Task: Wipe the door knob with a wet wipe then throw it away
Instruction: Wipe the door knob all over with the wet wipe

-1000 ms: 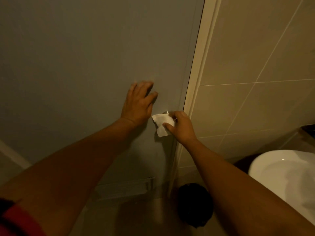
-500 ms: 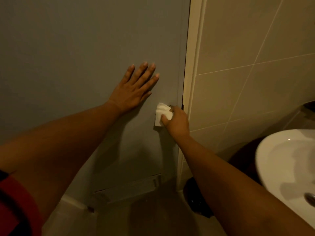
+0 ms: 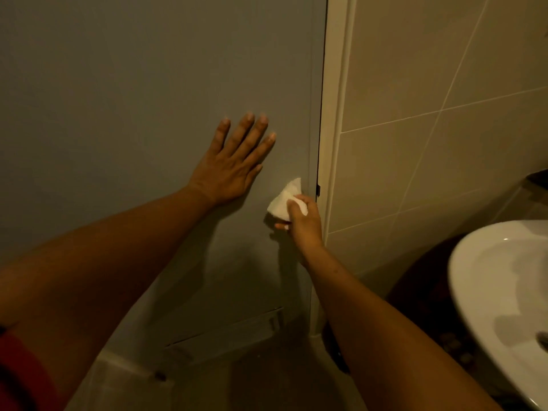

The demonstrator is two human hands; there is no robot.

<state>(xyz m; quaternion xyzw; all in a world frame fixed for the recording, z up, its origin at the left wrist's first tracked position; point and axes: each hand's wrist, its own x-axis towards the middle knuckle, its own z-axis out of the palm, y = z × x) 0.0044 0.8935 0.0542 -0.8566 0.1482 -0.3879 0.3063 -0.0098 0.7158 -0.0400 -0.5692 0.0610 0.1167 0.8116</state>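
My right hand [image 3: 304, 223] grips a white wet wipe [image 3: 284, 200] and presses it against the grey door [image 3: 148, 84] close to its right edge. The door knob is hidden under the wipe and my fingers. My left hand [image 3: 234, 164] lies flat on the door with fingers spread, up and to the left of the wipe, holding nothing.
A pale door frame [image 3: 335, 114] runs down the door's right side, with beige wall tiles [image 3: 444, 143] beyond it. A white sink [image 3: 504, 292] juts in at the lower right. A dark round bin [image 3: 335, 351] sits on the floor under my right forearm.
The view has shifted so the door edge looks more upright. My right hand has turned on the knob, and the wipe now sticks out above my fingers. My left hand has flattened and spread.
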